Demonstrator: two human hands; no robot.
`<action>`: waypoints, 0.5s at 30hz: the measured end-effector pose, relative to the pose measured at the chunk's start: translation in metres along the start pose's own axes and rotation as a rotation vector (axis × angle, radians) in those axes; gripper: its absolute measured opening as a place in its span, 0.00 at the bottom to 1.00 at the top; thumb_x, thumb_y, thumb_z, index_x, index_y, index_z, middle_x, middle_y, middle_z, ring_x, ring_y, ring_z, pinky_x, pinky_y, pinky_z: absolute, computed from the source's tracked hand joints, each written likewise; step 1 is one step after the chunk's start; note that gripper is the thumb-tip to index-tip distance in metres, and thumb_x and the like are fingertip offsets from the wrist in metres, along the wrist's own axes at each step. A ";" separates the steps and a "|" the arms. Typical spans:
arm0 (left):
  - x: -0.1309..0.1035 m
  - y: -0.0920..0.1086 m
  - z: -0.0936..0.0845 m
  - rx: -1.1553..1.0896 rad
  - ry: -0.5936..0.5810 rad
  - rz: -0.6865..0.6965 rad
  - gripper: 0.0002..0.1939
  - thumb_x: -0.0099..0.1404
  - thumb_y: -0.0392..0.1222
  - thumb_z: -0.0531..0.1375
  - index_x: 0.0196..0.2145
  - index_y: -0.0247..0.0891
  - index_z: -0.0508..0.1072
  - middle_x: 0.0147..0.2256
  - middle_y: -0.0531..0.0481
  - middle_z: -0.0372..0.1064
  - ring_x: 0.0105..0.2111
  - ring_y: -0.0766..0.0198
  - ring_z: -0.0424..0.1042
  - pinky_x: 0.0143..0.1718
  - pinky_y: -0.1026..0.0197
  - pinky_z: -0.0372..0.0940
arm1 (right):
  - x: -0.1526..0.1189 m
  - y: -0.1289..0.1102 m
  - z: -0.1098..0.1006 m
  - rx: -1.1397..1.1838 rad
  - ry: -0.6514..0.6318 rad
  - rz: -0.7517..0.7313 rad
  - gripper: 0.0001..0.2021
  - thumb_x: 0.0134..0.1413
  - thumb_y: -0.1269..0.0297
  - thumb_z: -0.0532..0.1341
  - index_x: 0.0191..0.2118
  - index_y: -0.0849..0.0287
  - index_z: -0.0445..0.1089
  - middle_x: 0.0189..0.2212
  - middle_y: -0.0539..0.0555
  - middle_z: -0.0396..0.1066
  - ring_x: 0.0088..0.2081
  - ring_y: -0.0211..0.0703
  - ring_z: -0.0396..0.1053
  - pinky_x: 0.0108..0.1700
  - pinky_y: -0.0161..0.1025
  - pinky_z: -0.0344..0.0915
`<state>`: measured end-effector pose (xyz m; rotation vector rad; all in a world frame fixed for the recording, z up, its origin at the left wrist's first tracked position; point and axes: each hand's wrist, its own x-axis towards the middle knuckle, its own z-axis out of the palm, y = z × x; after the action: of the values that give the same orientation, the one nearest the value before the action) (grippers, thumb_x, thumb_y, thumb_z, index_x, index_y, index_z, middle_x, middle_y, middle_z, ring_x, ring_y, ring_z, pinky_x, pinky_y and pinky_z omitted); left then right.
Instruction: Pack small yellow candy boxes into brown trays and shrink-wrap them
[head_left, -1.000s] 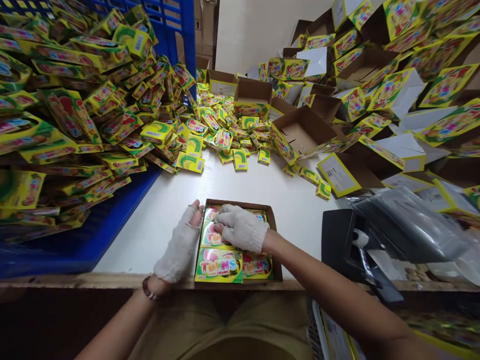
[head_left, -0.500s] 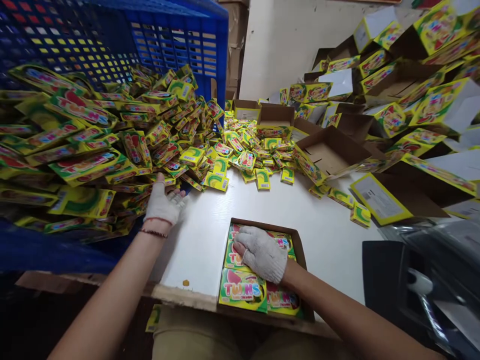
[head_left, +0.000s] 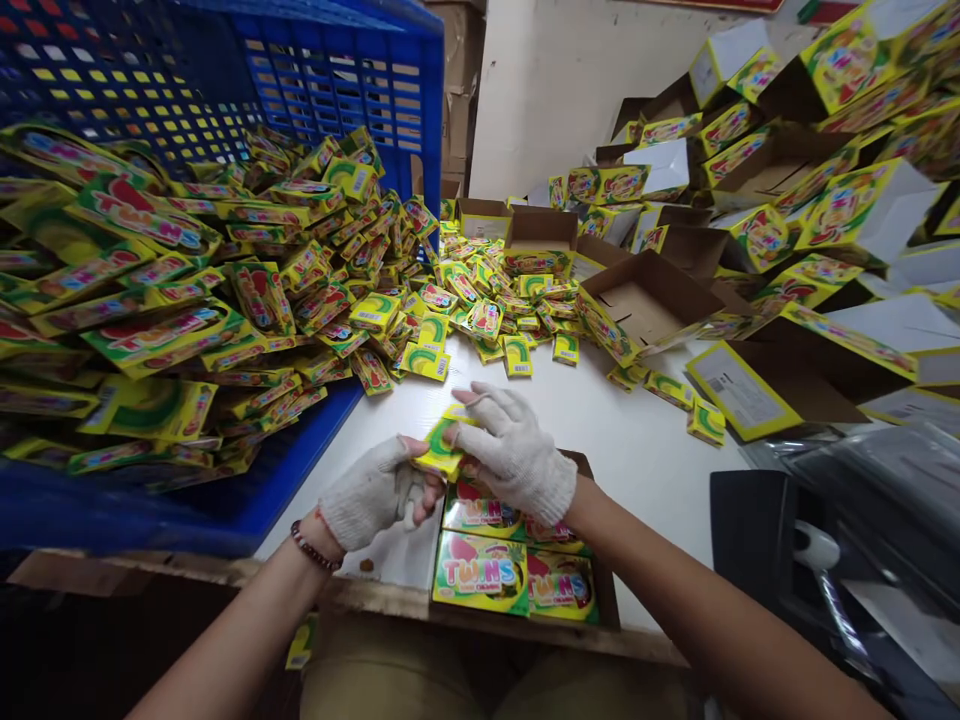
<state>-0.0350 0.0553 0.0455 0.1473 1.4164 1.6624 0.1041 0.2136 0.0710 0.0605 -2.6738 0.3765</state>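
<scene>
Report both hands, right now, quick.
Left hand: closed, pinching one end of a small yellow-green box.
Right hand: closed on the same box's other end.

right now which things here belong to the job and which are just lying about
Job:
small box, between left hand and right hand
carton holding boxes
blue crate, probably the supply

Apparently lying about:
open cartons
clear plastic
black object

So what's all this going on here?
A gloved person's left hand and right hand hold one yellow-and-green packet by the far left corner of an open box. Packets marked TWINS lie face up in that box. On the left is a blue crate heaped with more packets; on the right, a jumble of open cartons.
</scene>
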 end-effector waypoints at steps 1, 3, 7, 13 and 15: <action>0.006 0.002 0.000 0.055 0.064 0.036 0.10 0.54 0.45 0.64 0.24 0.36 0.70 0.18 0.49 0.65 0.15 0.64 0.64 0.13 0.64 0.57 | 0.005 0.001 -0.003 0.014 -0.063 0.010 0.13 0.56 0.72 0.57 0.46 0.58 0.71 0.47 0.62 0.71 0.54 0.55 0.65 0.54 0.55 0.61; 0.024 0.011 -0.001 0.129 0.262 0.111 0.13 0.53 0.49 0.65 0.27 0.37 0.69 0.20 0.51 0.66 0.15 0.66 0.63 0.13 0.66 0.57 | 0.011 0.001 -0.006 0.096 -0.115 0.126 0.10 0.57 0.72 0.56 0.43 0.60 0.70 0.40 0.60 0.73 0.43 0.50 0.69 0.48 0.47 0.64; 0.070 0.032 -0.014 0.155 0.573 0.270 0.14 0.51 0.44 0.66 0.29 0.39 0.65 0.21 0.59 0.61 0.16 0.73 0.59 0.15 0.70 0.58 | 0.002 -0.001 -0.002 0.369 0.004 0.452 0.12 0.60 0.67 0.55 0.48 0.58 0.68 0.39 0.55 0.73 0.38 0.45 0.68 0.42 0.41 0.64; 0.093 0.023 -0.020 0.212 0.592 0.305 0.07 0.48 0.37 0.62 0.24 0.38 0.65 0.18 0.58 0.59 0.16 0.72 0.58 0.16 0.70 0.54 | -0.007 0.004 -0.002 0.458 0.035 0.380 0.15 0.59 0.68 0.55 0.50 0.57 0.70 0.44 0.55 0.72 0.44 0.46 0.69 0.49 0.44 0.65; 0.081 0.017 -0.019 0.264 0.531 0.328 0.04 0.49 0.37 0.61 0.26 0.37 0.71 0.17 0.58 0.58 0.17 0.71 0.57 0.16 0.69 0.52 | -0.003 0.004 -0.012 0.335 -0.050 0.273 0.15 0.58 0.72 0.55 0.49 0.58 0.71 0.41 0.56 0.72 0.41 0.44 0.68 0.46 0.42 0.65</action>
<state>-0.1022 0.0985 0.0177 0.0933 2.1054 1.8543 0.1118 0.2207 0.0790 -0.1988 -2.6433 0.9181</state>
